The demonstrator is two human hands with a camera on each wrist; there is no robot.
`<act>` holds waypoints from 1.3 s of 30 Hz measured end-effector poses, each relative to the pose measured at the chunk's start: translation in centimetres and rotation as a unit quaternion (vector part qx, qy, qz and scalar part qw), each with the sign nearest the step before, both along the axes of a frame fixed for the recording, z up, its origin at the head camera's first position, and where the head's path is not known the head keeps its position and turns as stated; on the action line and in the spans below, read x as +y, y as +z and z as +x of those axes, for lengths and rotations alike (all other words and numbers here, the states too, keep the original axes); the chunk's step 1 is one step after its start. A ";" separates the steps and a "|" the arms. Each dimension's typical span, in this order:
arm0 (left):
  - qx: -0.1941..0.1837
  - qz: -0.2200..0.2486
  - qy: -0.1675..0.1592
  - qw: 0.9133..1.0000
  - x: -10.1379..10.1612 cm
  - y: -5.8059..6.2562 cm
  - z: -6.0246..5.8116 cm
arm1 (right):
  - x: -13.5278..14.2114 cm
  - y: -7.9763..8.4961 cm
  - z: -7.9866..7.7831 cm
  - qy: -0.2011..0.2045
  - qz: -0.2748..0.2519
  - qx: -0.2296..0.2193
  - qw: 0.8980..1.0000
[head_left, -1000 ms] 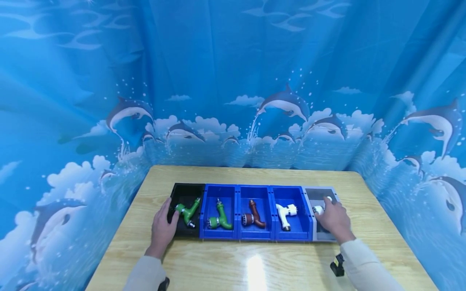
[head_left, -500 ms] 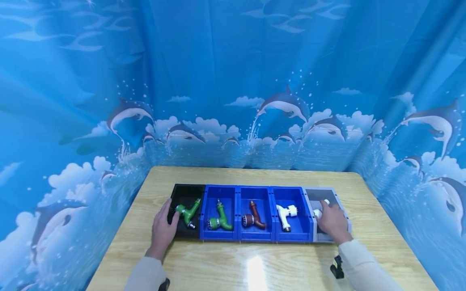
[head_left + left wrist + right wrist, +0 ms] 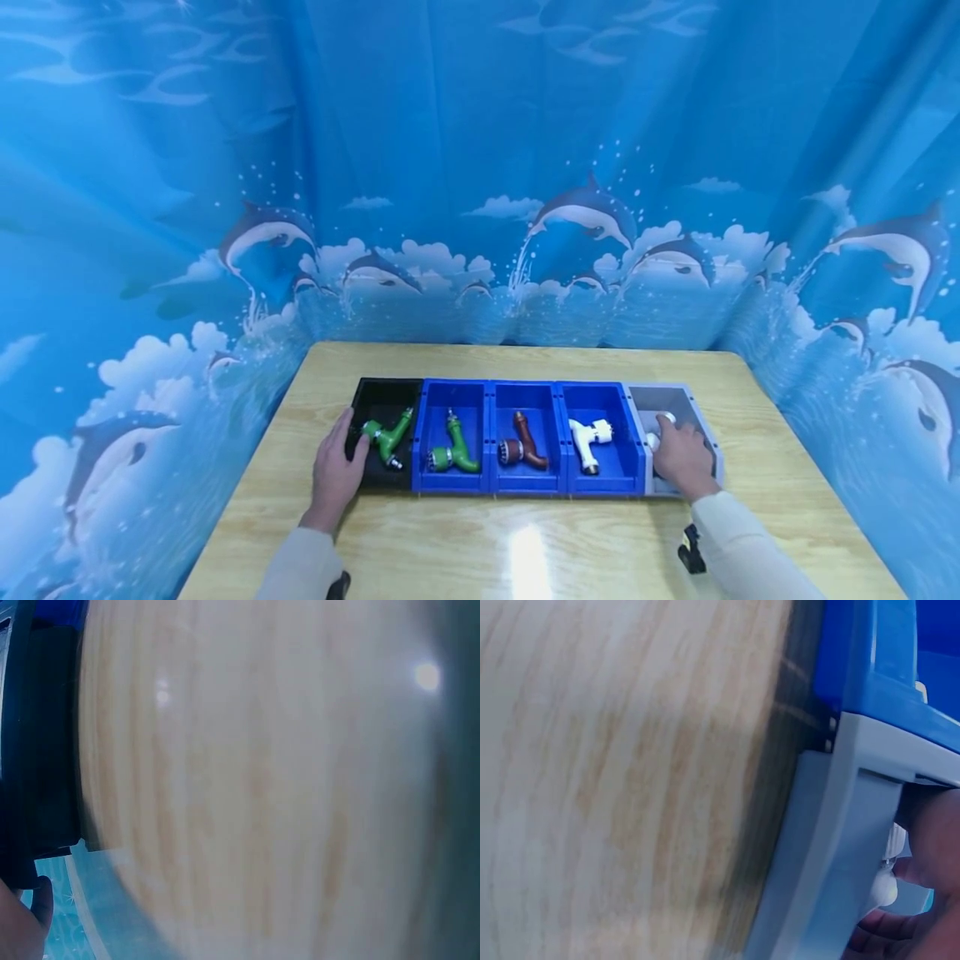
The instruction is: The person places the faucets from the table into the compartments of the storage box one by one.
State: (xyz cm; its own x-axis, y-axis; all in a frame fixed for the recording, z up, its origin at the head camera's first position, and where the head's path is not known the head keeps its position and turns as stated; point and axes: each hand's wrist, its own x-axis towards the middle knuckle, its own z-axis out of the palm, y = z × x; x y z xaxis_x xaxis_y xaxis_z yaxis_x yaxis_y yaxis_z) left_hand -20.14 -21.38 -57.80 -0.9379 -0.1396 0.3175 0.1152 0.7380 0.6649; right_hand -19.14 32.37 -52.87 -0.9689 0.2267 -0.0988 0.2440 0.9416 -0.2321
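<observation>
At the right end of the row, my right hand reaches into the grey bin and grips a white faucet, which it partly covers. The right wrist view shows part of that white faucet beside the fingers, past the bin's wall. My left hand rests on the left rim of the black bin, thumb over the inside and fingers extended. Close to the thumb lies a green faucet with metal ends. The left wrist view catches only a bit of the left hand by the bin.
Three blue bins join the black and grey ones in one row. They hold a green faucet, a brown faucet and a white faucet. The wooden table backs onto a dolphin-printed curtain.
My right hand has shifted slightly left inside the grey bin, and the white faucet in it has moved and turned a little. My left hand has stayed put.
</observation>
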 end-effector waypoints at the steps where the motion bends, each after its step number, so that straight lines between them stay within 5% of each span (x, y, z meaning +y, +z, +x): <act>1: 0.003 0.002 -0.001 1.000 0.0 0.0 0.0 | -0.1 0.0 -0.1 -0.002 0.000 -0.001 1.000; 39: -0.035 -0.008 -0.014 0.999 -0.3 0.8 0.2 | 0.3 0.1 0.1 0.047 -0.015 -0.010 0.999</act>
